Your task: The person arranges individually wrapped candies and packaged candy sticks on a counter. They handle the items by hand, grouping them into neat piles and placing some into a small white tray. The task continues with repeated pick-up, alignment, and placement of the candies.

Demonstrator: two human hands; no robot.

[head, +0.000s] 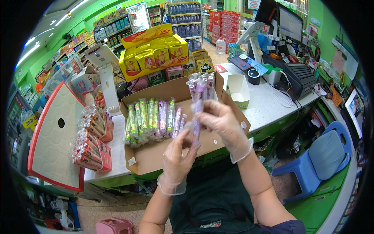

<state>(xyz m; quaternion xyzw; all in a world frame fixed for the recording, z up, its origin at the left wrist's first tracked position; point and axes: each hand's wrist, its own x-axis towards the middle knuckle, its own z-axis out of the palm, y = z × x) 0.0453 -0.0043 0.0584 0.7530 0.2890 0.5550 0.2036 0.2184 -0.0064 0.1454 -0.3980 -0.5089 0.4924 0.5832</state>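
A purple wrapped snack stick (197, 125) is held upright over the cardboard tray (152, 161). My left hand (176, 158), in a clear plastic glove, pinches its lower end. Around its middle are the fingers of my right hand (220, 118), gloved the same way. Behind that hand, more purple sticks (209, 84) stand bunched at the tray's far right corner; their container is mostly hidden. Green wrapped sticks (143, 114) lie in a row at the tray's left, with purple sticks (177, 121) among and beside them.
Red boxes (105, 155) of wrapped sticks stand left of the tray, beside a red-edged panel (55, 134). Behind it sits a yellow wafer display box (153, 55). To the right are an open carton (238, 90), a phone (241, 63) and a blue chair (317, 161).
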